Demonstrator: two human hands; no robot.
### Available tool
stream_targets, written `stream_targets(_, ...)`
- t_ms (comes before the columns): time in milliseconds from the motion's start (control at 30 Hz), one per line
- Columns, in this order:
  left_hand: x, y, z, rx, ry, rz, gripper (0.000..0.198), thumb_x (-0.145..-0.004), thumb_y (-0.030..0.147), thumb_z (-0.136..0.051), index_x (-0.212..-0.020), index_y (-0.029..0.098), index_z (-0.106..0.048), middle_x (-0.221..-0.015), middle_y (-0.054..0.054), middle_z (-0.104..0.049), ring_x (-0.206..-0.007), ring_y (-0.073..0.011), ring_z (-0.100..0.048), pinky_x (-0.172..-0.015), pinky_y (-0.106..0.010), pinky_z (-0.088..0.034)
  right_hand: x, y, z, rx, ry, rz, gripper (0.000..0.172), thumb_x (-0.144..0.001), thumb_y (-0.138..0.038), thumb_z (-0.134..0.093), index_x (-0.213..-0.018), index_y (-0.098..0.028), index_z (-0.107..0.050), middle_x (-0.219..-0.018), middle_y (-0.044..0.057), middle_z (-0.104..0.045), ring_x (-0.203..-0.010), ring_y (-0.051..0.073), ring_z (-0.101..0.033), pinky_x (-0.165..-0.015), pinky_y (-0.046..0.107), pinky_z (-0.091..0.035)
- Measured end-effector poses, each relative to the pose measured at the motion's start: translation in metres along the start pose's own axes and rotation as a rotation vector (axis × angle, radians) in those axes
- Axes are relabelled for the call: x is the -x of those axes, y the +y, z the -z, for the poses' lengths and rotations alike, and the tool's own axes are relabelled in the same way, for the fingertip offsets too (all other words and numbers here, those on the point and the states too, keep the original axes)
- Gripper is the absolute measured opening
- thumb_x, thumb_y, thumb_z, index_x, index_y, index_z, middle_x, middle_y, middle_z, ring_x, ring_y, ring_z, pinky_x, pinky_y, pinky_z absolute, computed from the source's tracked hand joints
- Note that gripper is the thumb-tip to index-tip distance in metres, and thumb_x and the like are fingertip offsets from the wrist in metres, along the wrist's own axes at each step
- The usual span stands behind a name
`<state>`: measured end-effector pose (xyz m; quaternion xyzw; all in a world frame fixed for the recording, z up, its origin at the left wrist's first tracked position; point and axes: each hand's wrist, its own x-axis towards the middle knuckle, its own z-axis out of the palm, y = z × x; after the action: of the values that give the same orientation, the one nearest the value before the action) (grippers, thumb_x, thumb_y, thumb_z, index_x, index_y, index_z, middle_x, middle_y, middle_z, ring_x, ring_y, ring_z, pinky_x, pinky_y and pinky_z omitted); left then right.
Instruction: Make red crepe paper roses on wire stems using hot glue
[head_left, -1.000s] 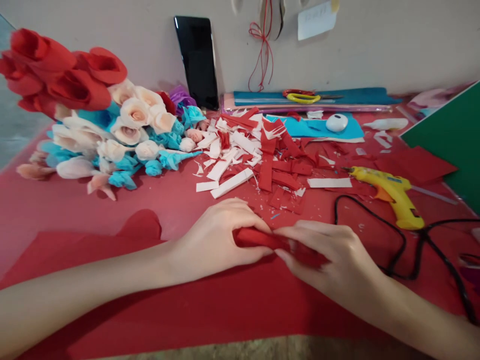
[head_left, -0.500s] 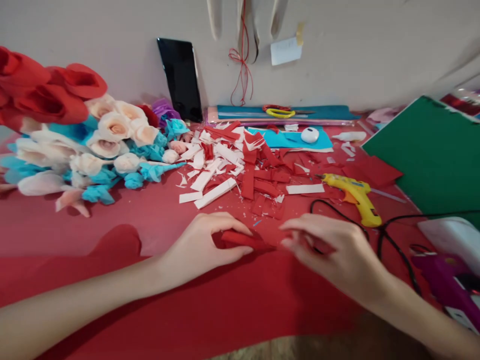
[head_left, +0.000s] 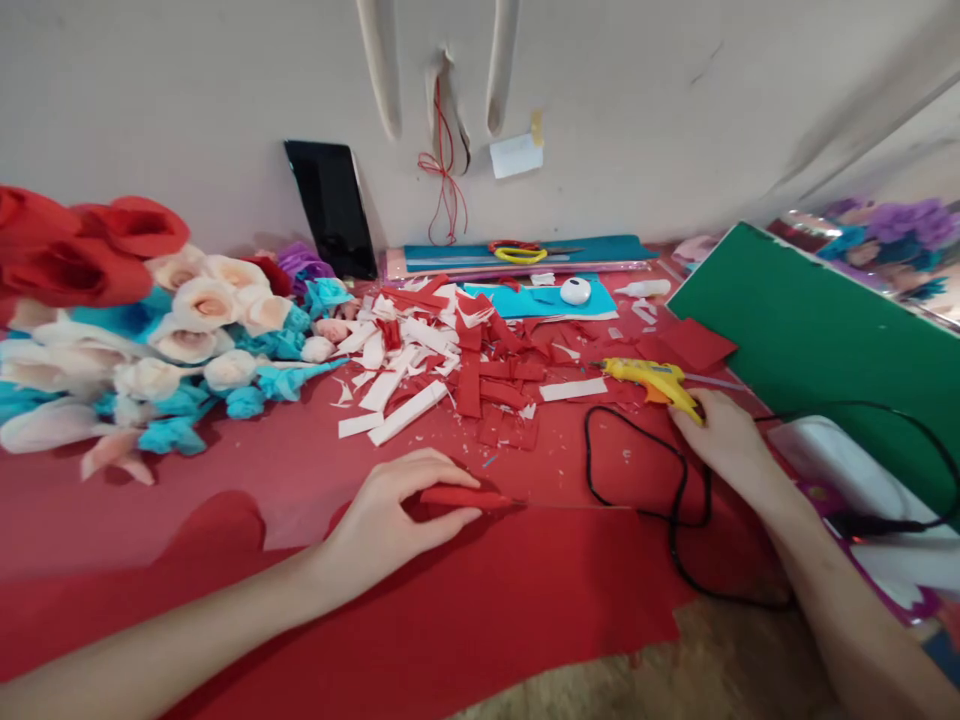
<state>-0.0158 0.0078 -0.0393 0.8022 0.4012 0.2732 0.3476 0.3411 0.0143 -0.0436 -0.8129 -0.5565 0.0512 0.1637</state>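
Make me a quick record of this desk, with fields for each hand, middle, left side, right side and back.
Left hand: holds a red roll between thumb and fingers
Right hand: at the handle of the yellow glue gun; grip firmness unclear
Middle: red and white scraps
Left side: red, cream and blue flowers
Right side: green board
Back: dark-screened device leaning on the wall

Wall [head_left: 637, 150]: black phone [head_left: 334, 212] leaning against it, tilted; red cord [head_left: 444, 172] hanging, tied in a bow; white note [head_left: 517, 157] taped alongside. Yellow-handled scissors [head_left: 520, 255] lying on teal paper [head_left: 600, 251]. White oval case [head_left: 575, 291] resting on sky-blue paper [head_left: 499, 299]. Right: green board [head_left: 817, 370], slanted; purple flowers [head_left: 926, 222] beyond its upper edge.
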Motion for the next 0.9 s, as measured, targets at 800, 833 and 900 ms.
stream_targets(800,-0.003,-0.003,0.0,0.16,0.123,0.066,0.011,-0.071,0.021,-0.064,-0.08,0.016,-0.064,-0.08,-0.002,-0.068,-0.075,-0.0121,-0.063,-0.069,-0.02,-0.049,0.093,-0.093,0.01,-0.029,0.276,0.445,0.035,-0.07,-0.048,-0.058,-0.067,-0.021,-0.036,-0.055,-0.003,-0.037,-0.043,0.008,-0.034,-0.038,0.021,-0.033)
stream_targets(833,-0.003,-0.003,0.001,0.158,0.131,0.058,0.011,-0.07,0.021,-0.064,-0.081,0.016,-0.064,-0.081,-0.002,-0.068,-0.075,-0.0118,-0.062,-0.069,-0.019,-0.049,0.094,-0.092,0.009,0.004,0.298,0.459,0.035,-0.07,-0.046,-0.059,-0.065,-0.021,-0.035,-0.056,-0.003,-0.037,-0.044,0.009,-0.035,-0.039,0.021,-0.033)
stream_targets(900,-0.003,-0.003,0.001,0.148,0.145,0.04,0.012,-0.07,0.02,-0.064,-0.081,0.015,-0.064,-0.081,-0.002,-0.068,-0.077,-0.0113,-0.062,-0.07,-0.018,-0.048,0.096,-0.09,0.009,0.05,0.311,0.504,0.035,-0.072,-0.042,-0.06,-0.063,-0.021,-0.034,-0.055,-0.003,-0.037,-0.045,0.009,-0.037,-0.038,0.022,-0.031)
